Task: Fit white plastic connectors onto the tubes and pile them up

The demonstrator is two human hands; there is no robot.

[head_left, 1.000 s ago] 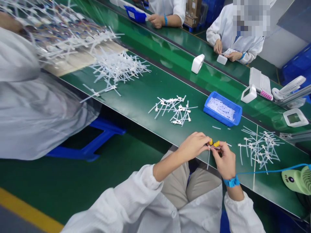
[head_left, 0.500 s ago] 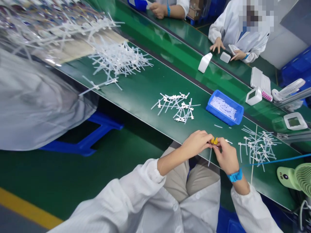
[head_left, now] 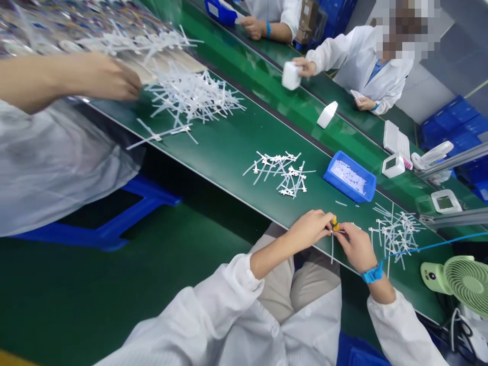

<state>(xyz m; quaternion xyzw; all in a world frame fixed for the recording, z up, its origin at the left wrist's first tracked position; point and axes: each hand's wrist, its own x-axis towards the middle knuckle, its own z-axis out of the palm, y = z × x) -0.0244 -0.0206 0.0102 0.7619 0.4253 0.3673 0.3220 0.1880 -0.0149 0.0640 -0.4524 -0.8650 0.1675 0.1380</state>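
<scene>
One white strip [head_left: 332, 251] is pinched by the left hand [head_left: 310, 229] and the right hand [head_left: 358, 246], fingertips clamped on it from both sides, right around the near edge of the desk [head_left: 229, 157]; its tail is dangled over that edge; yellow covers [head_left: 336, 227] are worn on the fingertips, and a blue strap [head_left: 371, 273] on the right wrist; bare room can be found to the left of the hands, while the right side is crowded by a strip pile [head_left: 398, 231]; the label on the far blue tray [head_left: 221, 11] is too small to be read; three strip heaps can be counted, too tangled for a per-strip tally, plus two loose slivers [head_left: 341, 204], one blue bin [head_left: 348, 175] and one green fan [head_left: 467, 284]; one white housing [head_left: 292, 76] is held by a co-worker.
</scene>
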